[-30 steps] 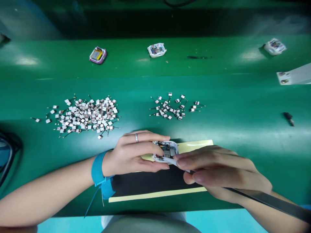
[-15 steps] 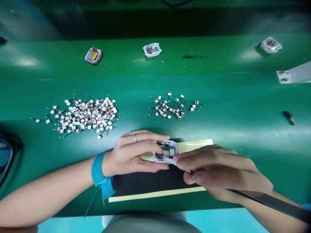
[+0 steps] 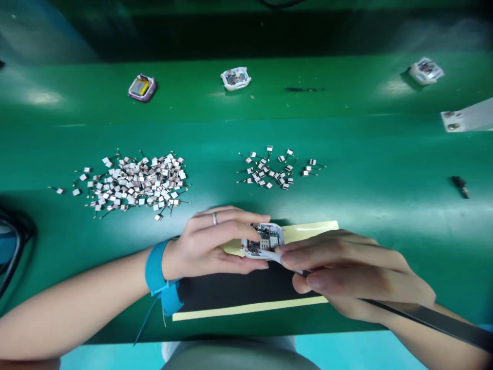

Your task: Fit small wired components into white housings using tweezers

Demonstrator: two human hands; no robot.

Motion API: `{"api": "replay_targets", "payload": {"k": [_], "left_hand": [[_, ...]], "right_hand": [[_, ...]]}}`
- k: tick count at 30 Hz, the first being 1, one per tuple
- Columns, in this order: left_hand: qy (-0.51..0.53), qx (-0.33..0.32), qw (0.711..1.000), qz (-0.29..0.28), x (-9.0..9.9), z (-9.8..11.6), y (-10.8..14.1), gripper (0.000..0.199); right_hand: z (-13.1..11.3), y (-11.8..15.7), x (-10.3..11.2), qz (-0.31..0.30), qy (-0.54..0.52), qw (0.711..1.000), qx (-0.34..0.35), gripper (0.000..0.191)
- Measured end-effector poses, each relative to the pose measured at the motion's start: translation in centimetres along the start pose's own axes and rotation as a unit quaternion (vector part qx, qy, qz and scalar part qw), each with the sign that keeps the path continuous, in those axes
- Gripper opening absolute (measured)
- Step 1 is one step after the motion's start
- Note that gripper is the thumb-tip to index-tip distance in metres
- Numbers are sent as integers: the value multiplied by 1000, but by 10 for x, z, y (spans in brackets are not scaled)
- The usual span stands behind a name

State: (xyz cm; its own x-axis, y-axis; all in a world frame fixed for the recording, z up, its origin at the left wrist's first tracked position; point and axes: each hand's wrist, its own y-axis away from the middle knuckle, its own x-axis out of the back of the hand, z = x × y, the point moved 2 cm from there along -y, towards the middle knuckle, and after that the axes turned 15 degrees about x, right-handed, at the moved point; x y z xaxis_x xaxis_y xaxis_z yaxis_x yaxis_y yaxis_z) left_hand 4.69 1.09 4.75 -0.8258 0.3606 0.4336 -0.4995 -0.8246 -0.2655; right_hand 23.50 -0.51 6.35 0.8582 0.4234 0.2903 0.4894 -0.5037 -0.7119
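My left hand (image 3: 208, 244) holds a small white watch-like housing (image 3: 264, 241) with an exposed circuit board, its fingers wrapped over the top and its thumb along the lower edge. My right hand (image 3: 346, 272) pinches a thin white strip (image 3: 275, 256) whose tip presses against the housing's lower right edge. Fingers hide part of the board. Both hands rest just above a black mat with a pale yellow border (image 3: 239, 293). A large pile of small antenna patches with fine leads (image 3: 134, 185) lies beyond my left hand.
A smaller pile of the patches (image 3: 269, 169) lies further right. Three housings, one purple with a battery (image 3: 142, 88), ride a back green belt (image 3: 308, 97). A blue wrist strap (image 3: 156, 267) circles my left wrist. A white card (image 3: 466, 118) and a small black part (image 3: 460, 186) sit at right.
The housings and marks on the back belt have slid left. My hands have barely moved, and the white strip stays against the housing.
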Motion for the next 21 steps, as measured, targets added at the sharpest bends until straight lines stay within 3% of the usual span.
{"api": "replay_targets", "payload": {"k": [21], "left_hand": [[-93, -46, 994, 40, 0, 3, 6, 17]], "right_hand": [[-2, -2, -1, -61, 88, 994, 18, 6]]}}
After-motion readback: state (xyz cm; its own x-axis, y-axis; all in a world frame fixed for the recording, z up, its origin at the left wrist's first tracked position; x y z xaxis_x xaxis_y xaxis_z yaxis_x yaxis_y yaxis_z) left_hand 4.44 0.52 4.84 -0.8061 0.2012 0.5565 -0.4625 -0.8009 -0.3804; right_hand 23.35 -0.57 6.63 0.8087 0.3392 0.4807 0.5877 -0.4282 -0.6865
